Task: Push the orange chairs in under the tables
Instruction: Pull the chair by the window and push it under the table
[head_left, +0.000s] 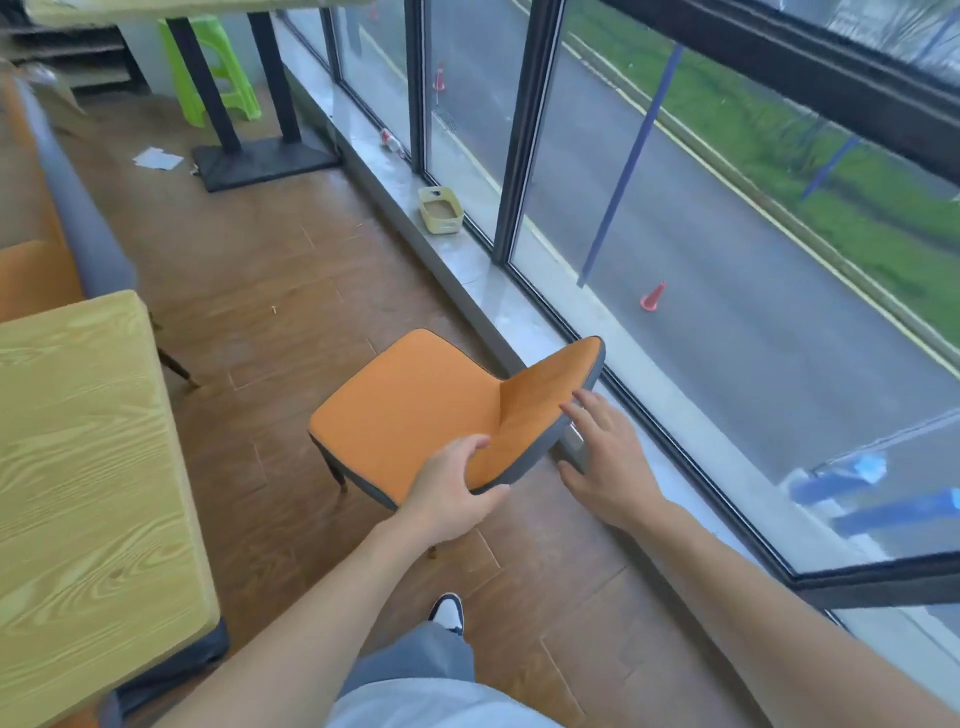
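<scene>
An orange chair (410, 405) with grey edging stands on the wood floor, its seat facing the light wooden table (78, 467) at the left and well apart from it. My left hand (452, 493) grips the near end of the chair's backrest, thumb on the orange front. My right hand (608, 457) hovers behind the backrest with fingers spread and straight, fingertips at the grey rim. A second orange seat (31, 275) with a grey back sits beyond the table at the far left.
A stone sill (467, 249) and tall windows run along the right. A yellow basket (440, 209) sits on the sill. Another table's black base (265, 163), a green plastic stool (208, 67) and paper scraps (157, 158) lie ahead. My shoe (448, 613) is below the chair.
</scene>
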